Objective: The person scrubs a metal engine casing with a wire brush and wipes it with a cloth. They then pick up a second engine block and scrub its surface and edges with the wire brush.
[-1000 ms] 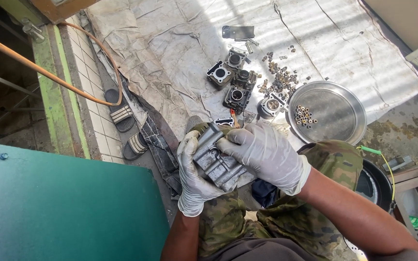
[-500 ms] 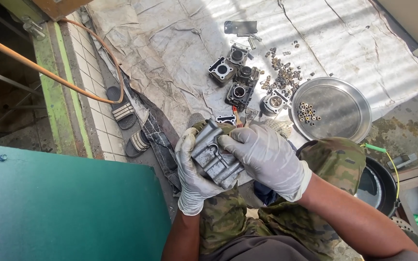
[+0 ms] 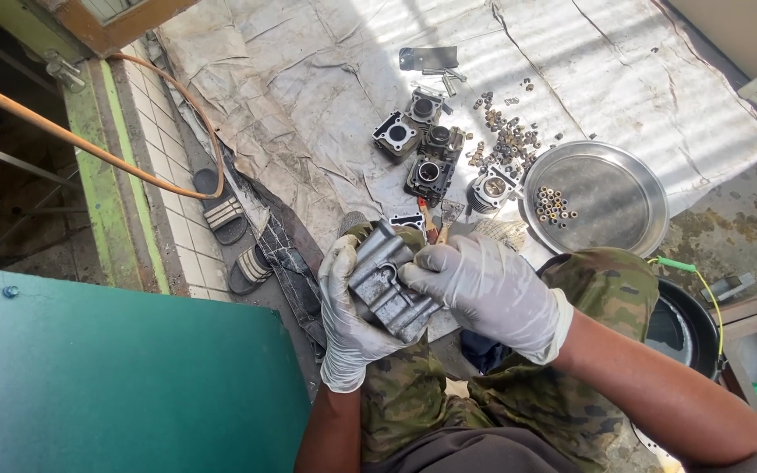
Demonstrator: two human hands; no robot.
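Over camouflage-trousered knees, the left hand point(image 3: 350, 308), in a pale, wrinkled rubber glove, cups a blocky grey cast-metal part point(image 3: 389, 282) from below, its fingers curled round the ribbed, dull underside. The right hand point(image 3: 484, 289), gloved alike, presses on the part's upper right edge, fingertips bent close against the metal; whether they pinch something small there is hard to tell. Just beyond the fingertips lie a red-handled tool point(image 3: 428, 221) and a small square fitting. Farther out, on a creased, stained grey tarpaulin point(image 3: 308, 105), sits a cluster of dark cast housings point(image 3: 422, 149) with round bores, beside scattered small brass-coloured rings and nuts point(image 3: 505, 136). To the right of them rests a round, shiny steel tray point(image 3: 615, 188) holding a few more rings. Left of the hands, striped sandals point(image 3: 221, 215) lie by a tiled kerb, under a curved orange hose point(image 3: 89, 144).
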